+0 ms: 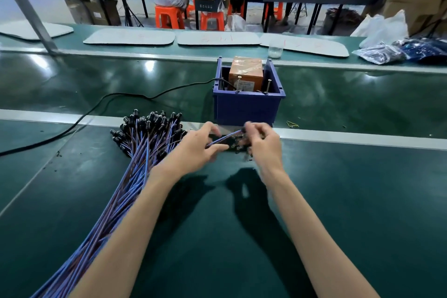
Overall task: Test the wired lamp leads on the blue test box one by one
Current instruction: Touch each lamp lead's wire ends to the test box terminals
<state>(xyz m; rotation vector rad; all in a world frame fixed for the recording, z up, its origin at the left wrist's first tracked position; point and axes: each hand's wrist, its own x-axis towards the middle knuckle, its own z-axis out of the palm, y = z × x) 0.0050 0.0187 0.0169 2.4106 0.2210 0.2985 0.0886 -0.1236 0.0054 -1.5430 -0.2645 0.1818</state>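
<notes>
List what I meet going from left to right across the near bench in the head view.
Cable → lead bundle → left hand → held lead → right hand → rubber band. The blue box is left out: it stands behind both hands.

Over the green bench [217, 213], the left hand [193, 150] and the right hand [264, 146] pinch one blue-and-brown wired lamp lead [225, 138] between them, just before the open blue plastic test box [246, 106], which holds a tape-wrapped orange block [245, 71]. A fanned bundle of black-capped leads [142, 143] lies left of the hands, partly under the left forearm.
</notes>
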